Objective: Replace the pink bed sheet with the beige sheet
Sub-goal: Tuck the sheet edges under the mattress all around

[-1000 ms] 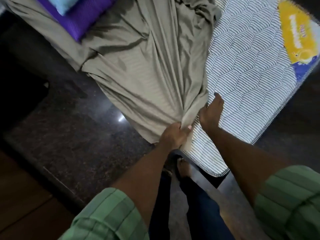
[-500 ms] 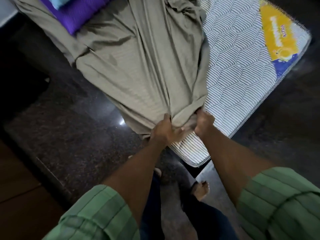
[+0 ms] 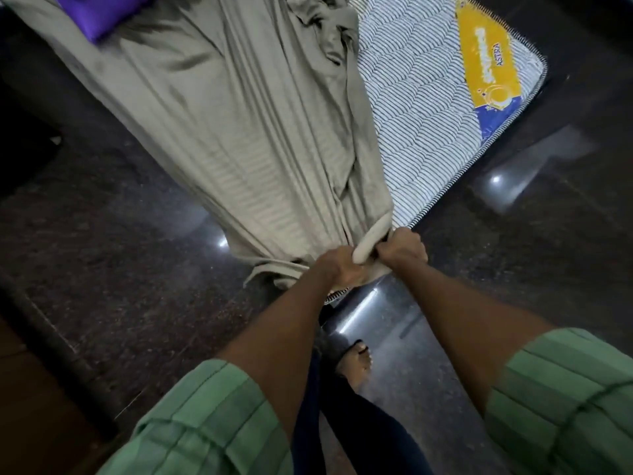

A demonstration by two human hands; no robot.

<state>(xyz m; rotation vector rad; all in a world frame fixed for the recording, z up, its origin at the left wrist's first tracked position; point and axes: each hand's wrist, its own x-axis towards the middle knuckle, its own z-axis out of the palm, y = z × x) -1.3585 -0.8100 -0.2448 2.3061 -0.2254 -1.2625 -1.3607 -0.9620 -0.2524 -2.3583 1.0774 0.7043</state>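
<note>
The striped mattress (image 3: 421, 108) lies on the dark floor (image 3: 113, 255), its long axis running from 7 o'clock to 1 o'clock. The beige sheet (image 3: 239, 125) covers only its left half and stretches away toward 11 o'clock from the hands. At the near corner, the left hand (image 3: 339, 269) and the right hand (image 3: 404, 250), almost touching, both clench the bunched end of the sheet.

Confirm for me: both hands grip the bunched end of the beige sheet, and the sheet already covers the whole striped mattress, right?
Not quite. The head view shows the left hand and right hand gripping the bunched beige sheet, but it covers only part of the striped mattress; the side with the yellow label lies bare.
</note>
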